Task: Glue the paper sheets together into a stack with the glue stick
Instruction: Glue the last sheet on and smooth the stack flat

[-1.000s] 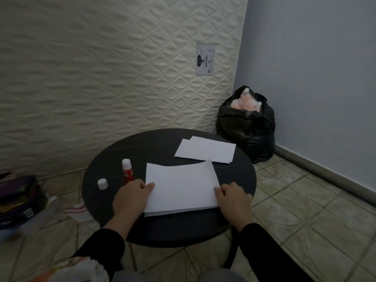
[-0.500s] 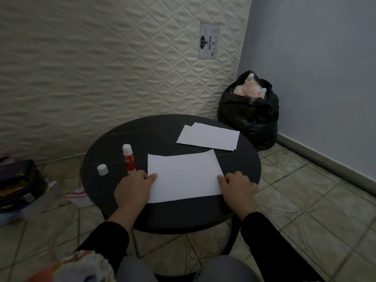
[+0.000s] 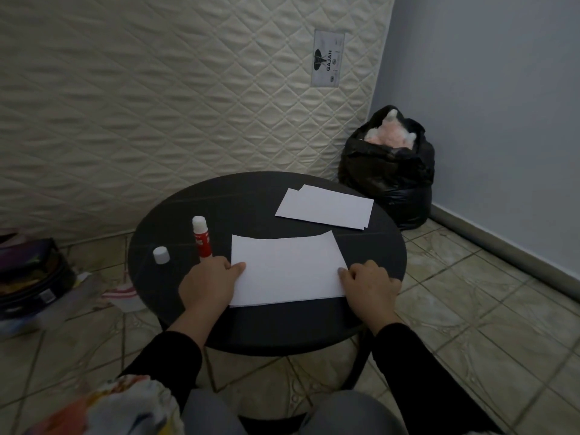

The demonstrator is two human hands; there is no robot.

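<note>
A white paper stack (image 3: 287, 270) lies flat on the near half of the round black table (image 3: 248, 202). My left hand (image 3: 208, 282) pinches its left edge, thumb on top. At the right edge, my right hand (image 3: 368, 284) holds the stack with curled fingers. A red glue stick (image 3: 201, 237) stands upright and uncapped just beyond my left hand. Its white cap (image 3: 161, 255) sits to the left of it. More loose white sheets (image 3: 326, 207) lie overlapped at the far right of the table.
A quilted mattress (image 3: 188, 89) leans against the wall behind the table. A full black rubbish bag (image 3: 389, 171) stands in the corner to the right. A dark box and clutter (image 3: 31, 277) lie on the tiled floor at left.
The top sheet has been lowered flat onto the stack, with both hands keeping to its side edges. The camera has tilted down a little.
</note>
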